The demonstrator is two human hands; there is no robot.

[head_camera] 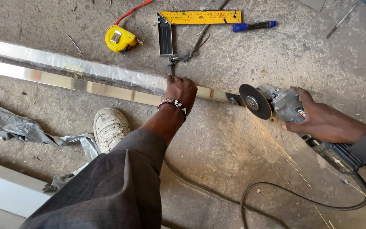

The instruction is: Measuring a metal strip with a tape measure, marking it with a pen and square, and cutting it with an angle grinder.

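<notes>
At the far left of the frame a crumpled grey plastic sheet (26,129) lay on the concrete floor (217,140), and a pale board (5,186) filled the lower left corner. Two long metal bars ran from the upper left toward the centre: the upper bar (64,62) was wrapped in clear film, while the bare metal bar (85,85) just beside it stretched further right. A white shoe (110,128) stood just below the bare bar, left of centre. Above the bars sat a yellow tape measure (119,39), and to its right a yellow square ruler (191,19) with a blue marker pen (253,26) near its end. In the middle of the frame the left hand (181,90), a beaded bracelet (173,104) on its wrist, pressed down flat on the bare bar with the fingers curled over its far edge. Right of that hand, the bar ended against the disc of an angle grinder (276,104), and sparks (284,157) streamed toward the lower right. The right hand (318,121) was wrapped tightly around the grinder's body. A black cable (276,193) looped across the floor at lower right.
</notes>
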